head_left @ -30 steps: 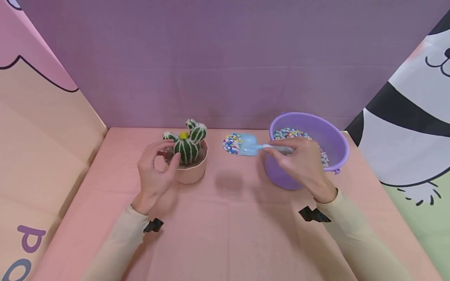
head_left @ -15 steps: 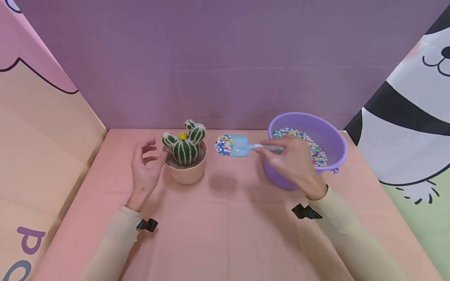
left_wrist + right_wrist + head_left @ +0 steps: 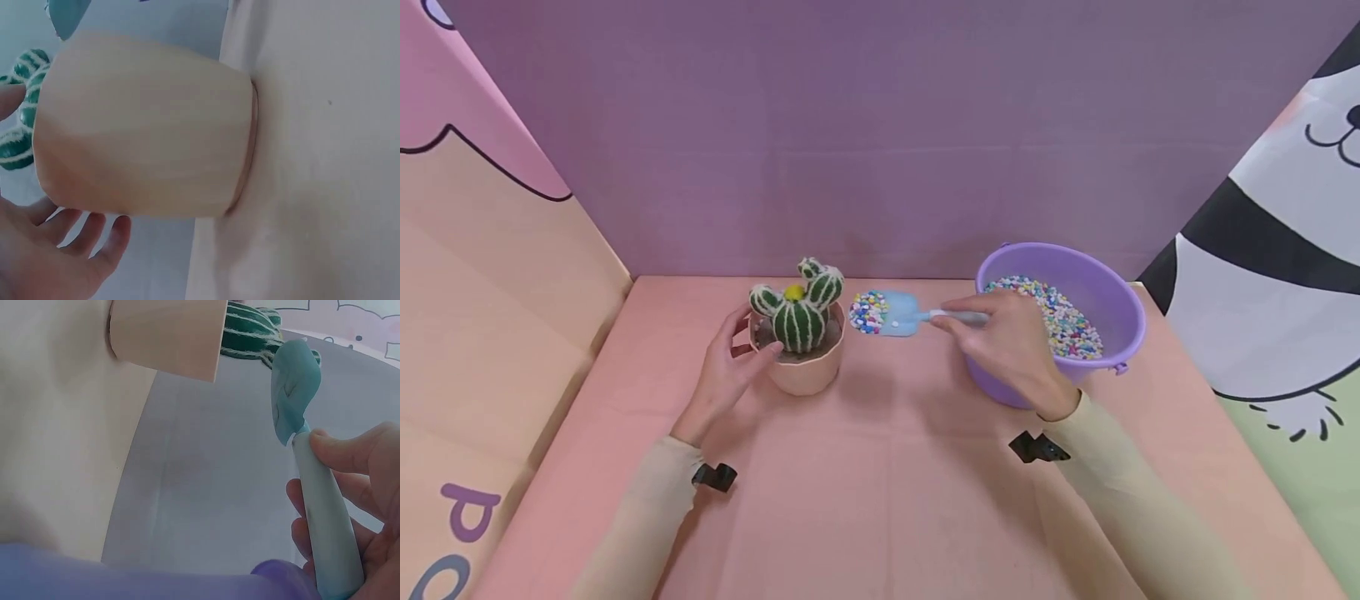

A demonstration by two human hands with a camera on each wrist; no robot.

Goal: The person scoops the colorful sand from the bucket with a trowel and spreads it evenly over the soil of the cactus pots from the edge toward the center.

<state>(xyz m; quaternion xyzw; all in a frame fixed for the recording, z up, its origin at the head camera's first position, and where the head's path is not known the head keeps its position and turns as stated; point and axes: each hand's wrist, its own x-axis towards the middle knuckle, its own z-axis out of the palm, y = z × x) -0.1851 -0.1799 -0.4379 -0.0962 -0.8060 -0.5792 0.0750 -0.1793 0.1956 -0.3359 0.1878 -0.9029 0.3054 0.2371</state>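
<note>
In the head view, a green cactus (image 3: 799, 325) with white stripes and a yellow flower stands in a pale pink flower pot (image 3: 805, 377). My left hand (image 3: 727, 367) holds the pot at its left side, thumb at the front rim. In the left wrist view, the fingers (image 3: 81, 234) lie along the pot wall. My right hand (image 3: 1011, 342) grips the pale handle of a light blue toy shovel (image 3: 902, 315). Its blade carries multicoloured pebbles (image 3: 868, 312) and hovers just right of the pot, above the table. In the right wrist view, fingers and thumb wrap the handle (image 3: 328, 519).
A purple bucket (image 3: 1093, 292) stands at the right, partly behind my right hand, with more small coloured pebbles (image 3: 1067, 325) inside. The table (image 3: 880, 492) has a pink cover. A purple backdrop (image 3: 880, 150) rises behind, with printed panels on both sides.
The shovel has moved left with its pebbles, closer to the pot. My left hand drew back left from the cactus, then came in again against the pot and took hold of its side.
</note>
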